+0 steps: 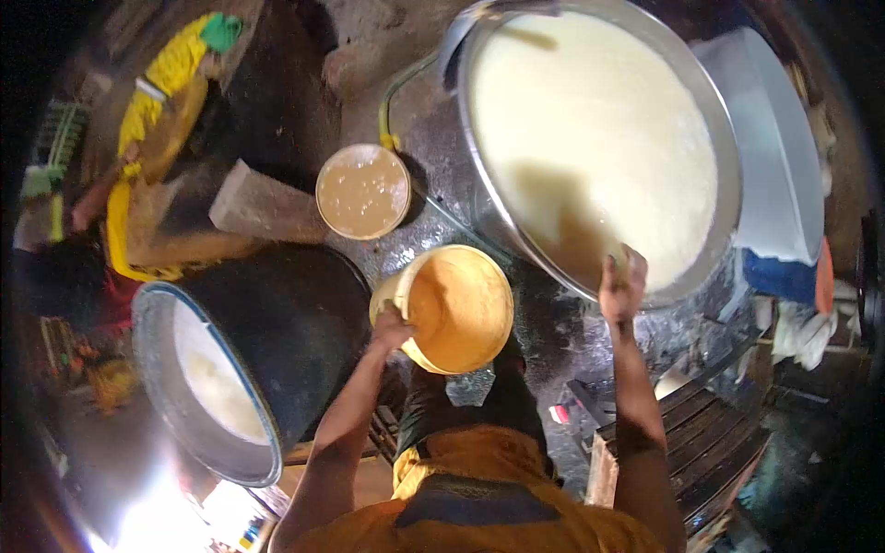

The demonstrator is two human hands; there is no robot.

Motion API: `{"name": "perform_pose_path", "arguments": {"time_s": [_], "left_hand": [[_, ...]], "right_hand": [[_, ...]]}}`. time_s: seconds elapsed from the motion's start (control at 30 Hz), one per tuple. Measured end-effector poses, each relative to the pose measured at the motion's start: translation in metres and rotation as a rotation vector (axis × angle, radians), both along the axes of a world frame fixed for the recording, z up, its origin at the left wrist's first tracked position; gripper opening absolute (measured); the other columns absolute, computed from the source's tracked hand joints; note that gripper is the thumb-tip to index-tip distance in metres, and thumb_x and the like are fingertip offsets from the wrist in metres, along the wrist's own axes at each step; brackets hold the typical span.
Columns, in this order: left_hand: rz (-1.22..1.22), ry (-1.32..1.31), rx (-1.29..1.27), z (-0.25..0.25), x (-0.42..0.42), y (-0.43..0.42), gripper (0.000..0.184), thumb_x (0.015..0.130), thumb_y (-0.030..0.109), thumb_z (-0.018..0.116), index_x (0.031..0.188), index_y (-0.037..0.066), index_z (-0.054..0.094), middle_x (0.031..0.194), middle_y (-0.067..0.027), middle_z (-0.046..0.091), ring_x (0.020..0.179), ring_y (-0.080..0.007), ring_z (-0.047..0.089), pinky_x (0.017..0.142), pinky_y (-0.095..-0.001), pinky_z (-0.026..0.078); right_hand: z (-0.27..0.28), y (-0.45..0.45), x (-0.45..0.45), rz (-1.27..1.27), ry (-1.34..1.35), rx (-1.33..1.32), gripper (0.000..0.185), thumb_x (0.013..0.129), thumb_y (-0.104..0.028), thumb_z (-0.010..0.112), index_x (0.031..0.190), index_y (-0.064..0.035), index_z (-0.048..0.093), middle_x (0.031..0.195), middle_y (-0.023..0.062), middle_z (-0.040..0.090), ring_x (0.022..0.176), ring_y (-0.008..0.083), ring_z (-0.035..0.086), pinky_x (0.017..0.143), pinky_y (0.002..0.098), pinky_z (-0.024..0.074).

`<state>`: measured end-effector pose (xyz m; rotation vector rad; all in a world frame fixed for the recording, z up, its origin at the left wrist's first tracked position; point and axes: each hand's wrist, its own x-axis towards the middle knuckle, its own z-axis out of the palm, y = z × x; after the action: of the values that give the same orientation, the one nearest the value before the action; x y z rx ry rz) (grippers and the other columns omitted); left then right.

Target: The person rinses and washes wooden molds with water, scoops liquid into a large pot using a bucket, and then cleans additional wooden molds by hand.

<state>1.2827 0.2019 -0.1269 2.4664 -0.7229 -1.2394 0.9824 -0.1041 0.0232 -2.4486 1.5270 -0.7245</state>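
Note:
My left hand (pixel 393 326) grips the rim of a yellow bucket (pixel 505 318), fingers over its left edge. The bucket tilts toward me and its inside looks wet and orange-yellow. My right hand (pixel 624 288) is over the near rim of a large round metal vat (pixel 733 184), its fingers curled. What those fingers hold, if anything, is hard to make out. Pale creamy liquid (pixel 590 111) fills the vat, and a brownish dark patch lies on it beside my right hand.
A bucket of brown frothy liquid (pixel 363 192) stands ahead. At left is a big black tub (pixel 277 323) with whitish contents. A grey basin (pixel 770 147) leans behind the vat. Wooden slats (pixel 691 452) lie at right. A person in yellow (pixel 166 83) is at far left. A hose crosses the wet floor.

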Motion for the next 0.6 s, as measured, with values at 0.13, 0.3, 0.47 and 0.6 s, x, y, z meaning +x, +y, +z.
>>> {"name": "perform_pose_path", "arguments": {"time_s": [0.13, 0.3, 0.47, 0.6], "left_hand": [[-0.096, 0.282, 0.141, -0.081, -0.057, -0.024, 0.075, 0.062, 0.023, 0.070, 0.122, -0.006, 0.036, 0.101, -0.0268, 0.060, 0.091, -0.0413, 0.062, 0.076, -0.0460, 0.050], [-0.185, 0.283, -0.147, -0.197, -0.175, -0.038, 0.091, 0.064, 0.013, 0.070, 0.138, -0.007, 0.021, 0.117, -0.0290, 0.052, 0.107, -0.0410, 0.055, 0.089, -0.0478, 0.046], [-0.121, 0.549, -0.297, -0.260, -0.261, -0.073, 0.082, 0.062, 0.007, 0.067, 0.135, -0.002, 0.029, 0.120, -0.0308, 0.050, 0.113, -0.0417, 0.051, 0.094, -0.0464, 0.044], [-0.060, 0.603, -0.395, -0.295, -0.310, -0.103, 0.074, 0.063, 0.006, 0.065, 0.130, 0.000, 0.033, 0.117, -0.0306, 0.051, 0.113, -0.0429, 0.050, 0.092, -0.0471, 0.044]], "right_hand": [[-0.012, -0.003, -0.008, -0.028, -0.045, 0.108, 0.041, 0.093, -0.036, 0.052, 0.110, 0.0017, 0.058, 0.107, 0.0178, 0.058, 0.106, 0.0303, 0.054, 0.090, 0.0438, 0.0451], [-0.024, -0.005, -0.018, 0.027, -0.070, 0.146, 0.033, 0.095, -0.022, 0.048, 0.112, 0.0052, 0.056, 0.108, 0.0162, 0.059, 0.102, 0.0270, 0.055, 0.089, 0.0379, 0.0442], [-0.017, -0.004, -0.017, -0.023, 0.046, 0.290, 0.031, 0.099, -0.016, 0.041, 0.110, 0.0086, 0.056, 0.109, 0.0162, 0.059, 0.102, 0.0252, 0.054, 0.094, 0.0353, 0.0397], [-0.015, -0.012, -0.093, 0.057, 0.253, 0.187, 0.037, 0.099, -0.021, 0.042, 0.120, 0.0080, 0.051, 0.118, 0.0177, 0.055, 0.112, 0.0269, 0.050, 0.100, 0.0361, 0.0344]]}}
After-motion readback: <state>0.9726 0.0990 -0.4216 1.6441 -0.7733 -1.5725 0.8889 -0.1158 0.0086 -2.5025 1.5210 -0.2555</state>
